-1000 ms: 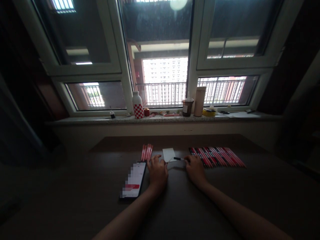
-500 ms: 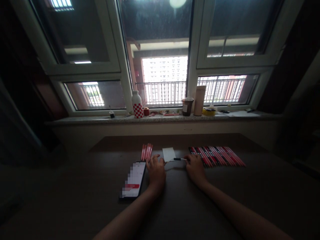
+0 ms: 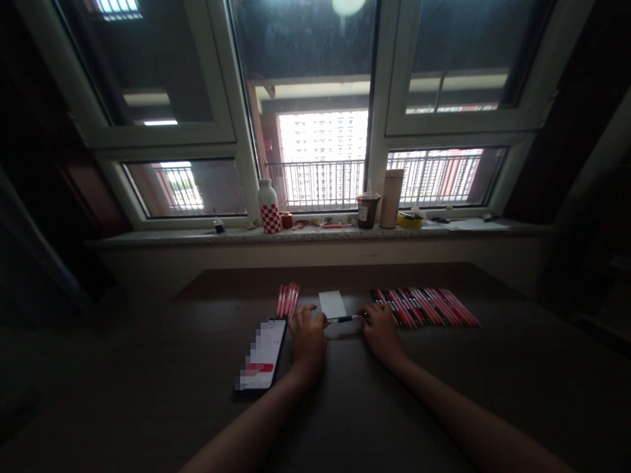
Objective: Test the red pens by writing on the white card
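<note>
One pen [image 3: 346, 319] edged left — between two hands [image 3: 308, 336] [image 3: 382, 332].

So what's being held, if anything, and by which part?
A slim black-and-white pen-like item: one end in the left hand, the other in the right hand. Whether it's one piece can't be told.

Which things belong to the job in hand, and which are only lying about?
Probably in the job:
slim black piece between left hand and right hand
small pen group
long pen row

Probably just lying about:
phone
white sheet, perhaps
checkered bottle
drink cup
tall tumbler
</note>
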Motion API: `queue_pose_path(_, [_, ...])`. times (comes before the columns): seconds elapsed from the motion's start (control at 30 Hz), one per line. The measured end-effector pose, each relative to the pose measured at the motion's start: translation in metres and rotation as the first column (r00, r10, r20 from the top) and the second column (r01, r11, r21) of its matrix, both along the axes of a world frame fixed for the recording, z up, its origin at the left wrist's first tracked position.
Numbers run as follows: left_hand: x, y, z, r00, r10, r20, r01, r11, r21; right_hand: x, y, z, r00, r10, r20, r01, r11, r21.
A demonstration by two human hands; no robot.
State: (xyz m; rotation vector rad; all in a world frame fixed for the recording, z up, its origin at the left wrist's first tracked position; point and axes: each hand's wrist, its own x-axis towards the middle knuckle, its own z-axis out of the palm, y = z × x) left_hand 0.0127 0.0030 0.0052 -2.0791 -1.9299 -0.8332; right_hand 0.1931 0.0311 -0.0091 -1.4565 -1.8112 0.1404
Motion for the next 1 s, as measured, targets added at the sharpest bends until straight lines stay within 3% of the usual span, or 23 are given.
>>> queue_pose_path(0.23, [-0.0011, 0.0003, -0.0002, 0.999, -0.051, 0.018, 0.051, 0.999, 0.009, -0.0019, 0.0000, 0.0013, 0.990, 0.135, -0.045, -0.135, 0.991, 0.002])
queue_pose_path(0.5, [-0.0030, 0.0003, 0.0018, 0.995, -0.092, 0.046, 0.092, 0.996, 0.014, -0.0024, 0.0004, 0.0018, 0.983, 0.166, -0.079, -0.168, 0.986, -0.017])
queue_pose_path(1.0, [-0.0027, -0.0023, 0.0045, 0.999, 0.041, 0.029, -0.040, 0.999, -0.021, 0.0006, 0.0036, -0.0010, 0.987, 0.122, -0.101, -0.126, 0.991, -0.035])
